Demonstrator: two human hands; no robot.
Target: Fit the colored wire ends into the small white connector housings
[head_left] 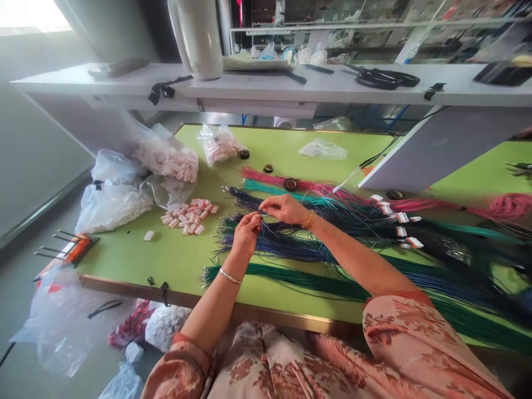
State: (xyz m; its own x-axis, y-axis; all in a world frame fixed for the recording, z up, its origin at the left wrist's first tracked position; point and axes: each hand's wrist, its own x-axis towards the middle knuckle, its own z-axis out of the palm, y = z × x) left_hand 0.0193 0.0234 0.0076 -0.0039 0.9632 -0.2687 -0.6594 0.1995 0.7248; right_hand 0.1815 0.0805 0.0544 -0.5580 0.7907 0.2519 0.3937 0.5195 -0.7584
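My left hand (246, 233) is pinched shut on thin wire ends, just above the blue wire bundle (291, 248). My right hand (284, 208) is closed in a pinch on the same thin wires, a little farther up the green table (137, 260). Both hands meet over the dark blue wires (243, 198). Green wires (282, 275) lie nearest me, teal wires (266, 188) and pink wires (266, 177) farther away. A loose pile of small pink-white connectors (189, 216) lies to the left of my hands.
Plastic bags of connectors (170, 158) and empty bags (110, 202) crowd the table's left end. Small tape rolls (290, 184) sit near the pink wires. An orange pronged tool (68, 250) lies at the left edge. A white shelf (291, 83) runs above the far side.
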